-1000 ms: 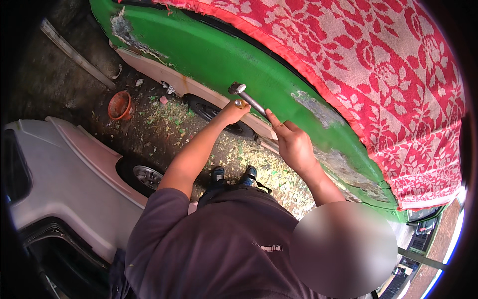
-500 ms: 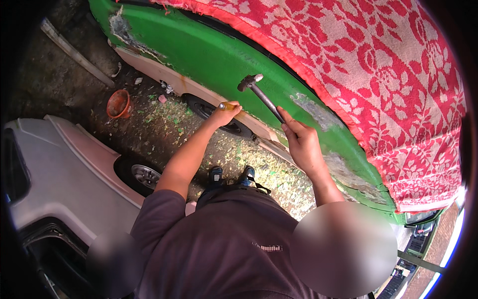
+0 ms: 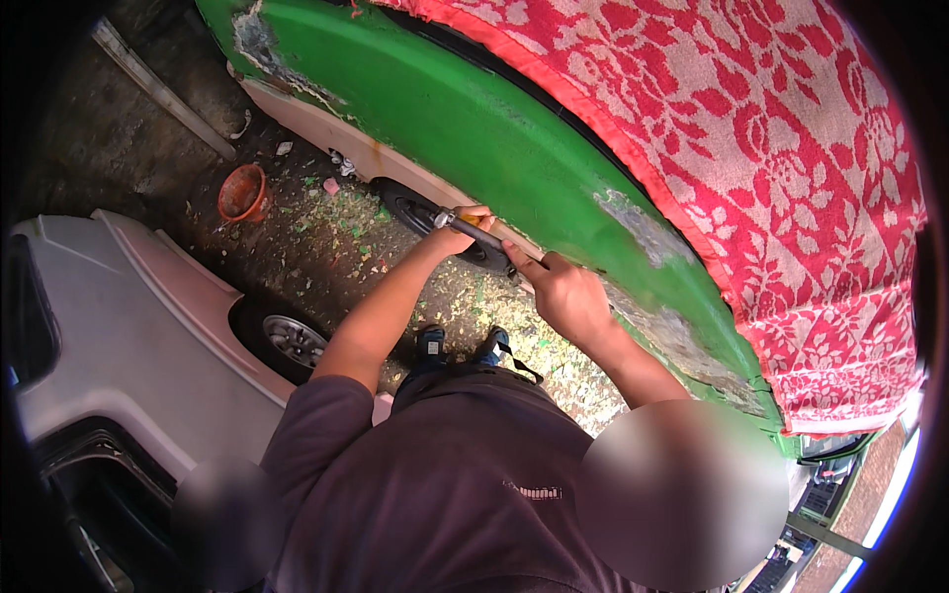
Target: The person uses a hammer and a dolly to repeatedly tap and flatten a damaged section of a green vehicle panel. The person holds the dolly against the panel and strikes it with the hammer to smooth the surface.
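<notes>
Right hand [image 3: 573,301] grips hammer [image 3: 478,233], left hand [image 3: 452,238] grips yellow handle [image 3: 478,219].
The hammer looks hard and top-heavy; best held low.

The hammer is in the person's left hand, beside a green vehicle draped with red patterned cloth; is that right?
Not quite: the head view shows the hammer in the right hand, beside a green vehicle draped with red patterned cloth. The left hand grips a yellow-handled tool.
</notes>
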Demonstrator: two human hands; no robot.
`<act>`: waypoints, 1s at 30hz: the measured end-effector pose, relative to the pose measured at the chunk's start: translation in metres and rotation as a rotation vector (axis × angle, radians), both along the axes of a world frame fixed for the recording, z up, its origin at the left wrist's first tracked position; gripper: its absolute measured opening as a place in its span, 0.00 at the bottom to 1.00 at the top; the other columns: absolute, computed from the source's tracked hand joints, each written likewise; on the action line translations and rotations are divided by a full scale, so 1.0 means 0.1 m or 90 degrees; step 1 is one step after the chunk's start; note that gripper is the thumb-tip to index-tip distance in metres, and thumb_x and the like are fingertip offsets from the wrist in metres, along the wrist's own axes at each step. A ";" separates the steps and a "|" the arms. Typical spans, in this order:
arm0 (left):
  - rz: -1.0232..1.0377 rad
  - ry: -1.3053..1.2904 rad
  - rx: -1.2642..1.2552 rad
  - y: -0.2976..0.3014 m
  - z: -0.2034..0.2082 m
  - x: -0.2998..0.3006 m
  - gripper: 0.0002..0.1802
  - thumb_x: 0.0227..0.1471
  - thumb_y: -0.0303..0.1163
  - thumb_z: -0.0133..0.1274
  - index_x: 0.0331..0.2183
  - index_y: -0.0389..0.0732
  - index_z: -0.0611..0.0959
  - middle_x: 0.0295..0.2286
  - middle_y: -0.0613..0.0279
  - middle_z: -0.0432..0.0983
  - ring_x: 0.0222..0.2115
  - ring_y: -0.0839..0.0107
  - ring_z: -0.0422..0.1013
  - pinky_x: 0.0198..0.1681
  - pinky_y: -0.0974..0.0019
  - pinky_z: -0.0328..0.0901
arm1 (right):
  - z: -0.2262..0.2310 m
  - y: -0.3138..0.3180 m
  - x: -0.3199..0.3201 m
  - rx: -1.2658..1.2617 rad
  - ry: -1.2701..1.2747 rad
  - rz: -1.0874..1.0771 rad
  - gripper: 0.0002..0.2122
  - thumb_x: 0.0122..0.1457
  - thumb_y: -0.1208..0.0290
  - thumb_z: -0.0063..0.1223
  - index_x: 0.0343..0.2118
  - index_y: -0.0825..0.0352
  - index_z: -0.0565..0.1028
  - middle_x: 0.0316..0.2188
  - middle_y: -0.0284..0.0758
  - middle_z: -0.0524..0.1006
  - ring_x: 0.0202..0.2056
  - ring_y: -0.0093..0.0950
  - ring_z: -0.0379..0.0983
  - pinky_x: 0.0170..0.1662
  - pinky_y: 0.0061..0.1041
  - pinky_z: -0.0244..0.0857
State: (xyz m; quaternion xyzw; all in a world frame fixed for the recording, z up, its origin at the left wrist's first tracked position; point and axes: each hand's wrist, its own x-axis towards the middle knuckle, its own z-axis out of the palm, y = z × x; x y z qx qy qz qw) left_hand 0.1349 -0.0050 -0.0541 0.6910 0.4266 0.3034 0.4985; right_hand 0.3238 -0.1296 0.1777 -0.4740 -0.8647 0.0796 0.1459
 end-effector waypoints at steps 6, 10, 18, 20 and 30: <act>0.035 -0.054 -0.008 0.02 -0.13 -0.05 0.18 0.62 0.41 0.50 0.30 0.35 0.76 0.23 0.60 0.70 0.26 0.74 0.65 0.32 0.64 0.62 | 0.23 0.01 -0.19 -0.001 0.028 0.033 0.24 0.55 0.81 0.50 0.56 0.54 0.76 0.24 0.41 0.73 0.25 0.41 0.73 0.31 0.39 0.69; -0.008 0.037 0.033 0.09 0.22 0.07 0.16 0.62 0.40 0.49 0.30 0.35 0.75 0.23 0.55 0.71 0.25 0.66 0.66 0.33 0.60 0.63 | 0.11 0.11 -0.05 0.006 -0.053 0.001 0.25 0.54 0.81 0.50 0.56 0.54 0.75 0.23 0.40 0.73 0.24 0.39 0.72 0.31 0.37 0.69; 0.064 -0.036 0.023 0.08 -0.27 0.09 0.16 0.62 0.40 0.50 0.32 0.36 0.76 0.24 0.55 0.72 0.27 0.66 0.68 0.34 0.60 0.64 | 0.14 0.10 0.12 -0.019 -0.025 -0.035 0.26 0.53 0.82 0.52 0.57 0.56 0.74 0.25 0.43 0.75 0.28 0.40 0.75 0.34 0.38 0.70; 0.057 -0.035 -0.017 -0.05 -0.33 0.04 0.15 0.61 0.41 0.53 0.34 0.37 0.78 0.25 0.58 0.72 0.28 0.69 0.68 0.34 0.61 0.64 | 0.10 0.17 0.16 -0.032 -0.022 -0.051 0.26 0.52 0.82 0.53 0.57 0.56 0.74 0.26 0.44 0.76 0.29 0.40 0.76 0.35 0.38 0.70; 0.048 -0.048 -0.039 0.00 0.09 -0.05 0.17 0.62 0.40 0.50 0.31 0.34 0.76 0.21 0.64 0.68 0.24 0.75 0.62 0.29 0.65 0.60 | 0.55 0.07 0.28 -0.144 0.205 -0.195 0.20 0.62 0.75 0.52 0.58 0.55 0.73 0.28 0.47 0.77 0.26 0.38 0.74 0.35 0.32 0.68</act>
